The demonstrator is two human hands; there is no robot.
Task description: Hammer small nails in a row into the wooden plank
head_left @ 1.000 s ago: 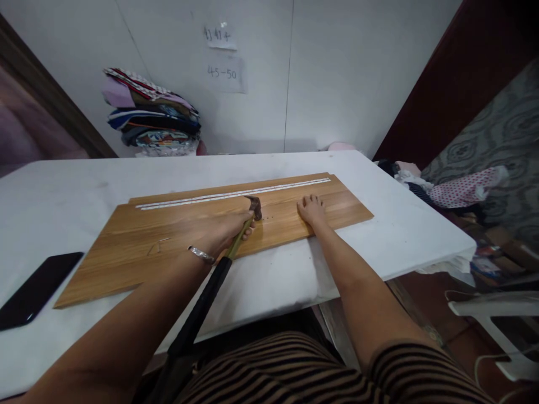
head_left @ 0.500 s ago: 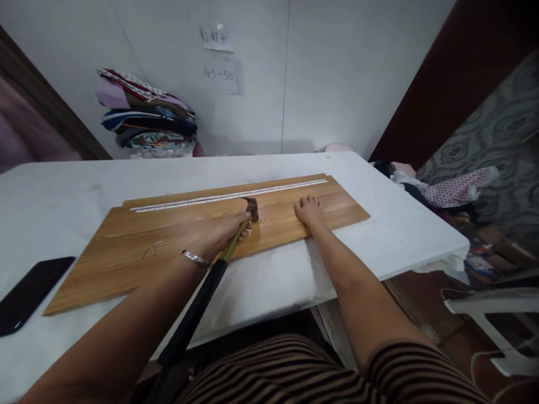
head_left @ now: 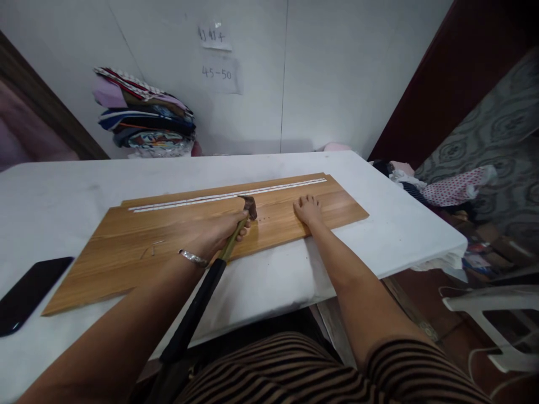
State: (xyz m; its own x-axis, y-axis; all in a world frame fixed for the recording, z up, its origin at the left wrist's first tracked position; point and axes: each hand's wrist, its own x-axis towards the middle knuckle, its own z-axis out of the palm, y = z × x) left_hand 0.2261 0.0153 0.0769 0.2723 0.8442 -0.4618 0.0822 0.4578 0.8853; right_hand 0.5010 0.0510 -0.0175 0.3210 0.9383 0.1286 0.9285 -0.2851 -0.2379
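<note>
My left hand (head_left: 227,229) is wrapped round the upper handle of a claw hammer (head_left: 250,206), close to its dark, rusty head. The hammer's long black grip slants back toward my body. Under the head lies a brown wood-grain board (head_left: 105,247); whether the head touches it I cannot tell. A short row of small dark dots, perhaps nail heads or holes, shows just right of the hammer head. My right hand (head_left: 308,210) rests on the board farther right, fingers spread and slightly bent. A few loose nails (head_left: 153,248) lie on the board's left part.
Two white strips with markings (head_left: 189,202) run along the board's far side. A black phone (head_left: 31,292) lies left of the board on the white-covered table (head_left: 400,224). Folded clothes (head_left: 147,115) are stacked by the wall at back left. A white stool (head_left: 497,314) stands at lower right.
</note>
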